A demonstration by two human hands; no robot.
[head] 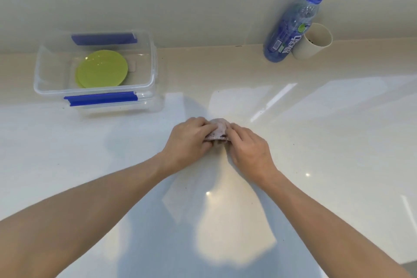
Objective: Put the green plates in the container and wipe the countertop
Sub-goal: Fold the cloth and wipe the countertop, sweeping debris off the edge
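Both your hands meet mid-worktop: left hand (pixel 189 136) and right hand (pixel 246 144) pinch a crumpled, soiled wipe (pixel 218 131) between them. Green plates (pixel 101 69) already lie stacked in the clear container (pixel 40 79) near the back-left edge, so you appear to be on the wiping step. Next, flatten or refold the wipe and sweep the remaining dark specks. Blue bottle (pixel 291 29) and cup (pixel 313 40) stand well clear at the back-right edge.
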